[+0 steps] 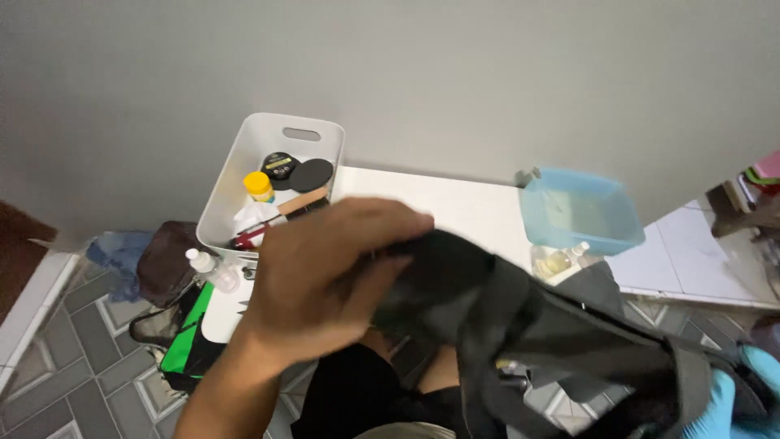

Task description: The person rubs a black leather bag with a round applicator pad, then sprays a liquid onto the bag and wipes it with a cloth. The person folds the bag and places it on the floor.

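The dark bag is held in the near middle, above the white table; its far end is gripped by the left hand, its near-right end by the blue-gloved right hand; both ends are best kept firmly clasped and taut.

A round black tin with a yellow label lies in the white basket.

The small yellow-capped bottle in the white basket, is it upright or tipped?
Upright: the yellow-capped bottle stands in the white basket, cap on top.
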